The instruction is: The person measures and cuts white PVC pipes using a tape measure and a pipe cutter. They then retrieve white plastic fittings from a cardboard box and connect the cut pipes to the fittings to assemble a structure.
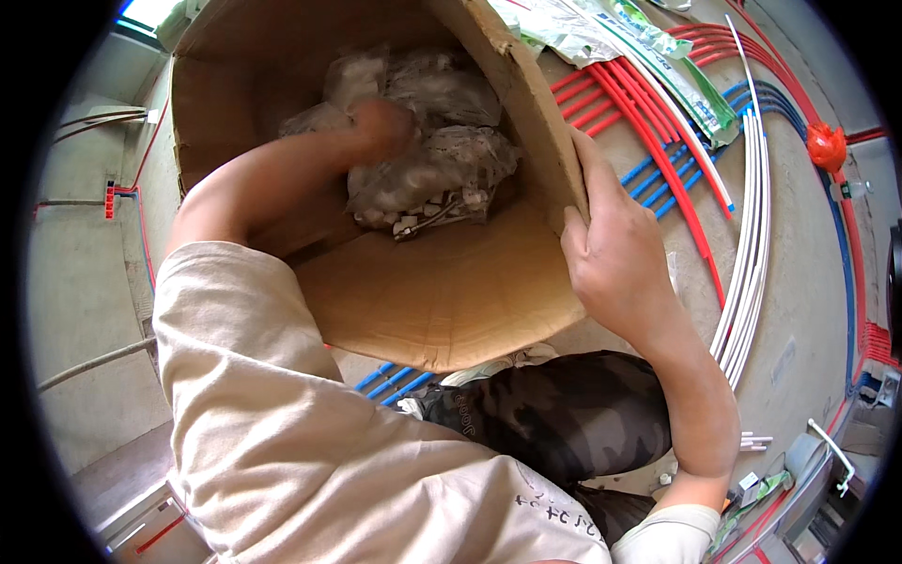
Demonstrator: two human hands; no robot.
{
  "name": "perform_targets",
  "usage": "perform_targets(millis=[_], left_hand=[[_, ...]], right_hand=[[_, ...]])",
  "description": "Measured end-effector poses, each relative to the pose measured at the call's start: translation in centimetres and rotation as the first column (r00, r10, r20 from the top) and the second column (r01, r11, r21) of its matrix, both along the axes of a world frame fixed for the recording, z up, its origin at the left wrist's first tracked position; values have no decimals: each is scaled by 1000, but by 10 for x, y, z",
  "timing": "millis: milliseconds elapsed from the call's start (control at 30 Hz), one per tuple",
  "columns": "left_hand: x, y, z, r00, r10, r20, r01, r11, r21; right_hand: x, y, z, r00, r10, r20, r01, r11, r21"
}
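Basically, left hand (385, 130) was inside the cardboard box (442, 296), open or gripping, couldn't tell.
Plastic bags (427, 169) lay beside it; right hand (615, 249) clutched the box's rim.

Room: walls and floor in unfinished grey. Left wall (80, 254) carries a small red box (110, 200) with thin red lines running up and down from it; dark cables (103, 117) stick out above. Upper left: bright window (147, 11), daylight entering there. Floor (800, 282), right side: red pipes (675, 193) cross over blue ones; a bundle of long white rods (752, 235) lies alongside, curved by the lens. White-and-green plastic packaging (705, 99) rests upon the pipes. Far right: orange-red plastic bundle (827, 147) beside the red run.
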State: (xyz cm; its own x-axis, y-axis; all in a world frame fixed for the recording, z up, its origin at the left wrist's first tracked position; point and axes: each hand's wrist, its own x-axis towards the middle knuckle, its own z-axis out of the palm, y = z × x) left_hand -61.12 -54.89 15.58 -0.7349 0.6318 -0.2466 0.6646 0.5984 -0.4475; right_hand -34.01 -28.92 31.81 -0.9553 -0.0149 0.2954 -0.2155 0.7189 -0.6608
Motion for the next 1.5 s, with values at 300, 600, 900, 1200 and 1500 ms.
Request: perform_targets(millis=[300, 600, 900, 1200, 1500], left_hand=[[90, 79, -119, 659, -726, 196, 690, 687, 227], [61, 77, 6, 756, -347, 555, 65, 883, 465], [75, 52, 268, 632, -345, 694, -725, 53, 686], [243, 165, 392, 723, -690, 20, -38, -11, 999], [462, 365, 321, 237, -938, 253, 6, 262, 965]], right_hand=[[1, 2, -1, 999, -21, 37, 20, 1000, 24], [-9, -1, 0, 999, -20, 47, 21, 999, -28], [-52, 6, 23, 991, 35, 131, 3, 959, -282], [136, 118, 140, 874, -129, -469, 53, 984, -172], [407, 206, 148, 681, -473, -560, 493, 861, -128]])
